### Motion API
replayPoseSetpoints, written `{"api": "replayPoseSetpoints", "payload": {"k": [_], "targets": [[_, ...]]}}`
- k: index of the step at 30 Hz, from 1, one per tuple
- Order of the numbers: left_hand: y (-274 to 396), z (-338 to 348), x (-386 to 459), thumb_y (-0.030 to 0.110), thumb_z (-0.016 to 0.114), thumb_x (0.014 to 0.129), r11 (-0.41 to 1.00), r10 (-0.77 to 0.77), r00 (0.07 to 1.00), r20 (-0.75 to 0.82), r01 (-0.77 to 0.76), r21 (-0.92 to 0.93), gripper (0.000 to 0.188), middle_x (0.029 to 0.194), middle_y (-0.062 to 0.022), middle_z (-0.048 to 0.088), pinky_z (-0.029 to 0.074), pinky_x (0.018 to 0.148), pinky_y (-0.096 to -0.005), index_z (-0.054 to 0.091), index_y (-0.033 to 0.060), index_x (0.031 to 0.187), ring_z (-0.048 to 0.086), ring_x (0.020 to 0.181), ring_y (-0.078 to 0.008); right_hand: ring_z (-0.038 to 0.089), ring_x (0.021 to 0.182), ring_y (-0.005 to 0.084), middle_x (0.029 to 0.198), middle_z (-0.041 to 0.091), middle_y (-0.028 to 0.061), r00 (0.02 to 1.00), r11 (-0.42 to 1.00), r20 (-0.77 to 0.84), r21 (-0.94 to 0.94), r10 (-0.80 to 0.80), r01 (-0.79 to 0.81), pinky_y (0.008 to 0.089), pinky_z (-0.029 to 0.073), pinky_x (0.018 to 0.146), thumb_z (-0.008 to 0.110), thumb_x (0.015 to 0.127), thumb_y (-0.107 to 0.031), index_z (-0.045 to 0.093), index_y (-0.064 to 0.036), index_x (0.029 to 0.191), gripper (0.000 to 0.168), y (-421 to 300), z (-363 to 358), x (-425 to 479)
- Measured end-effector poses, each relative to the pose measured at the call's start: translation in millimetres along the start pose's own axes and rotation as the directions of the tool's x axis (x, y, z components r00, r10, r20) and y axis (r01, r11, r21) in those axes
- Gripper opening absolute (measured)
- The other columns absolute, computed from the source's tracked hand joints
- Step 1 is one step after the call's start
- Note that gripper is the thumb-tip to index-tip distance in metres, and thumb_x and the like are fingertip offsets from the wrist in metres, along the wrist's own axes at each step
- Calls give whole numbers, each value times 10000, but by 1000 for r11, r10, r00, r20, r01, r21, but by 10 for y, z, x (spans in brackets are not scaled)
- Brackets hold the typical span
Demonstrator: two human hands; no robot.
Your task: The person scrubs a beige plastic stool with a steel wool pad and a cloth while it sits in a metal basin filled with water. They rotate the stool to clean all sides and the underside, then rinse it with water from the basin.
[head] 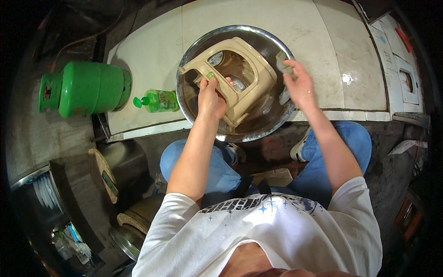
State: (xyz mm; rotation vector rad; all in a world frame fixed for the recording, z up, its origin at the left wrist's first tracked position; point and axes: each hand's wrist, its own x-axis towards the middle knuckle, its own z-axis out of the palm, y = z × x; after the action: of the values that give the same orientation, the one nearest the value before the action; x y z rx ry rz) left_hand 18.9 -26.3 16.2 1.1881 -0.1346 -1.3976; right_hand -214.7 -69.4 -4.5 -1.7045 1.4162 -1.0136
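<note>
A beige plastic stool (pixel 267 71) lies tilted in a wide, round metal basin (pixel 238 139). My left hand (pixel 210 98) grips one of its bars on the near left side, thumb on top and fingertips showing through the opening. By that thumb is a small green patch (pixel 210 75); I cannot tell what it is. Over the basin's right rim, my right hand (pixel 300 85) pinches a limp grey and yellowish-green scrubbing cloth (pixel 282 62), apart from the stool. Metal dishes (pixel 237 83) show through the stool's opening, at the bottom of the basin.
Left of the basin, a green pump bottle (pixel 160 100) stands on the pale tiled slab (pixel 148 65). A green gas cylinder (pixel 91 89) is farther left. Dark pots with round wooden lids (pixel 104 175) sit at lower left, near a rack of plates (pixel 45 190). A carton (pixel 275 176) lies between my legs.
</note>
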Motion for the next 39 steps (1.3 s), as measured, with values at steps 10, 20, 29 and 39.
{"api": "replayPoseSetpoints", "payload": {"k": [10, 20, 29, 39], "targets": [[-125, 66, -68, 151, 297, 1001, 995, 6, 999, 53, -11, 99, 227, 1053, -188, 553, 496, 806, -441, 406, 65, 1181, 578, 913, -288, 550, 959, 402, 1002, 579, 231, 973, 991, 230, -121, -34, 63, 449, 439, 844, 542, 803, 12, 464, -59, 1166, 377, -111, 171, -181], [-192, 122, -154, 46, 563, 839, 28, 756, 521, 398, -632, 775, 514, 1263, -258, 381, 382, 949, -412, 331, -53, 1287, 420, 1151, -366, 523, 1019, 405, 1054, 567, 233, 957, 993, 288, -98, -28, 58, 429, 431, 860, 580, 759, 32, 472, -58, 1178, 442, -228, 198, -366], [-403, 183, -234, 114, 595, 807, -92, 174, 857, 484, -475, 875, 347, 863, -237, 622, 431, 814, -483, 500, -33, 1107, 583, 869, -410, 598, 895, 332, 935, 622, 169, 933, 998, 360, 57, -12, -9, 380, 465, 797, 575, 783, 2, 545, -47, 1077, 300, -168, 259, -431], [-325, 185, -426, 406, 764, 623, -456, -109, 716, 689, -652, 606, 445, 720, -137, 631, 408, 791, -375, 571, 38, 782, 619, 732, -294, 578, 983, 328, 1040, 592, 186, 998, 990, 22, 125, -61, 57, 358, 448, 867, 552, 807, 8, 519, -102, 1189, 399, 96, 171, -39]]}}
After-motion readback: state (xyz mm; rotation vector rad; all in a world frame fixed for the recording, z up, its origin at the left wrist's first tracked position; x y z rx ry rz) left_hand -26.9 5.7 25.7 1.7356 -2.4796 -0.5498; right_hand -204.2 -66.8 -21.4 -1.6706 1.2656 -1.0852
